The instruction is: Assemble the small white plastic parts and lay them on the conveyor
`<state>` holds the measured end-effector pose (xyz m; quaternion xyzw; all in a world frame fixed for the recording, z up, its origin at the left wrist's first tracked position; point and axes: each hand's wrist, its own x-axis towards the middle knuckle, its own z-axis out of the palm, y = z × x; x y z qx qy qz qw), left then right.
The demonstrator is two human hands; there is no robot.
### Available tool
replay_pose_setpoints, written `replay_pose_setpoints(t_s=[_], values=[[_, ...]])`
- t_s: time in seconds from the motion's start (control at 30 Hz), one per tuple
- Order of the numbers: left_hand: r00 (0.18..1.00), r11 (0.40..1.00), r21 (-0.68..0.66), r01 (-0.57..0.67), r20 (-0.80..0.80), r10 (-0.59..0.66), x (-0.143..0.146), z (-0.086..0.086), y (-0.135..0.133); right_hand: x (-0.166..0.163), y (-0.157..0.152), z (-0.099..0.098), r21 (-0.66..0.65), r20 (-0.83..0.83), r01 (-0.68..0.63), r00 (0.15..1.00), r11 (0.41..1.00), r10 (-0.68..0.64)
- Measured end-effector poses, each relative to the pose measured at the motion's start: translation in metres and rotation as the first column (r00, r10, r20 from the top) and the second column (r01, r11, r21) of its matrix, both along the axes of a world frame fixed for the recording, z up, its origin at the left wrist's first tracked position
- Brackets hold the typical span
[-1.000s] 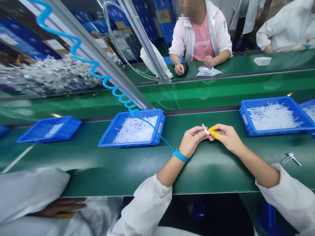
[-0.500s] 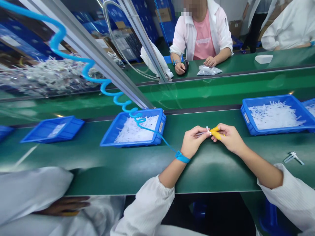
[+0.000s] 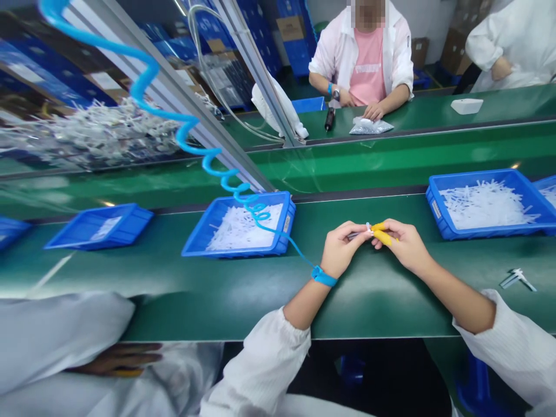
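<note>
1. Nearest, lower L: neighbour's sleeve [image 3: 65,330] & hand [image 3: 125,358], the hand below the edge of the green worktop [image 3: 373,315].
2. L hand [image 3: 340,252]: thumb & fingers pinched on small white part [image 3: 369,227]; exact shape too small to tell. Blue wrist strap [image 3: 324,276] on same arm.
3. R hand [image 3: 406,246]: thumb & index, in yellow finger covers [image 3: 382,237], closed on same part from R side. Part is thus btwn the two hands, above worktop, partly hidden by fingertips.
4. Loose white/grey pieces [image 3: 518,279] on worktop, R of R hand, well apart.
5. Blue coiled cord [image 3: 189,134]: runs from strap up & L, passing in front of middle tray [image 3: 288,229] and metal post [image 3: 174,87]; hides bits of both.
6. Trays, far side of worktop: middle w/ white strips [image 3: 234,231]; R tray [image 3: 436,209] likewise; L tray [image 3: 132,226] w/ fewer pcs.
7. Opp. bench: co-worker [image 3: 365,63], one hand on clear bag [image 3: 371,126]; dark tool [image 3: 330,119] nearby; white box [image 3: 467,106] to R.
8. Far L, behind post: heap of whitish pcs [image 3: 99,133], blurred.
</note>
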<state>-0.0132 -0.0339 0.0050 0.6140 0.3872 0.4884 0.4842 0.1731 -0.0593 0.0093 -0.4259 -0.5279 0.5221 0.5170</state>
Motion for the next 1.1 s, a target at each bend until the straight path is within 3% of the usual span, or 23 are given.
replay_pose_setpoints(t_s=[0.23, 0.6, 0.77, 0.97, 1.1], values=[[0.996, 0.999, -0.050, 0.009, 0.094, -0.005, 0.0008, -0.0040, 0.0014, -0.0010, 0.0014, -0.0050, -0.095, -0.110, -0.005, 0.994, 0.995, -0.005], [1.000, 0.977, 0.215, -0.006, -0.022, 0.011, -0.0014, -0.0038, -0.0011, -0.0031, -0.0042, -0.0019, 0.029, -0.014, 0.039, 0.999, 0.999, -0.038], [0.997, 0.964, 0.267, 0.006, -0.074, 0.014, -0.0033, -0.0040, -0.0022, -0.0023, -0.0056, -0.0011, 0.056, 0.010, 0.021, 1.000, 0.998, -0.022], [1.000, 0.988, 0.154, 0.003, 0.014, -0.005, -0.0021, -0.0054, -0.0011, 0.0007, -0.0007, -0.0005, -0.007, -0.042, -0.050, 0.998, 0.999, 0.049], [0.997, 0.998, 0.055, 0.021, 0.078, -0.026, -0.0002, -0.0071, 0.0008, -0.0008, 0.0026, -0.0051, -0.041, -0.107, -0.014, 0.994, 0.999, 0.010]])
